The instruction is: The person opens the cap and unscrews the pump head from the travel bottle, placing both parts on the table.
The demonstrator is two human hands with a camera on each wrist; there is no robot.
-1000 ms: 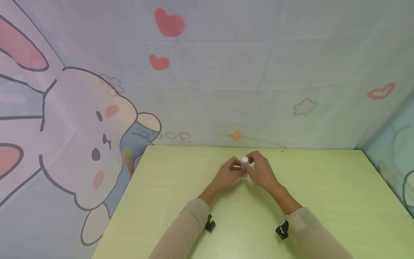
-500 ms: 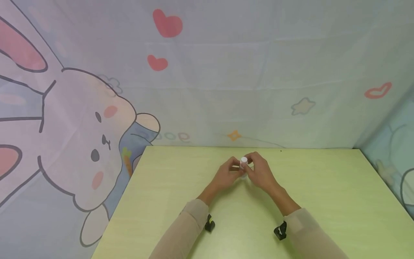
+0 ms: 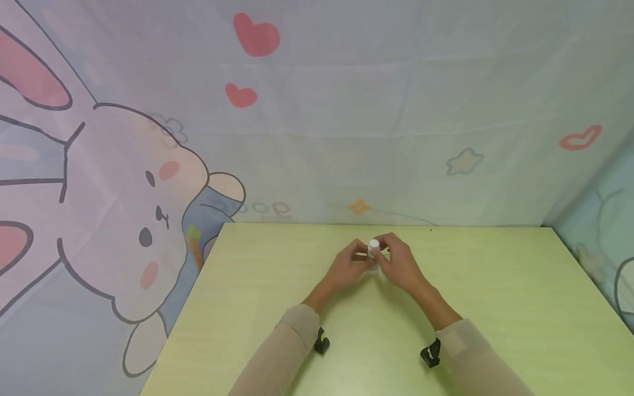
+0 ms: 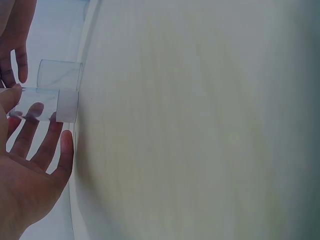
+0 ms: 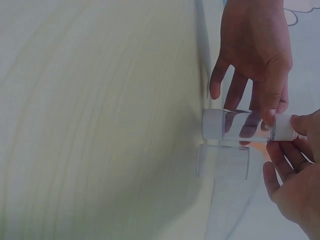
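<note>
A small clear bottle (image 5: 245,125) with a white base (image 5: 213,124) and a white cap (image 3: 373,243) stands upright on the table. My left hand (image 3: 346,268) holds its see-through body between thumb and fingers. At the top, my right hand (image 3: 400,267) pinches the cap, with the thumb and fingertips on opposite sides. Beside the bottle, apart from the hands, stands a clear open cylinder like a cup or cover (image 5: 223,162); the left wrist view shows this clear cylinder (image 4: 60,74) too. In the head view the hands mostly hide both.
The pale yellow-green table (image 3: 495,286) ends at a back edge close behind the hands. A cloth backdrop (image 3: 337,110) with a printed rabbit hangs beyond it. Black wrist mounts (image 3: 322,342) sit under both sleeves. A tiny dark speck (image 3: 431,230) lies near the back edge.
Both hands keep their hold on the bottle and cap in nearly the same place. Only slight finger motion of the right hand shows; the whole view has shifted a little.
</note>
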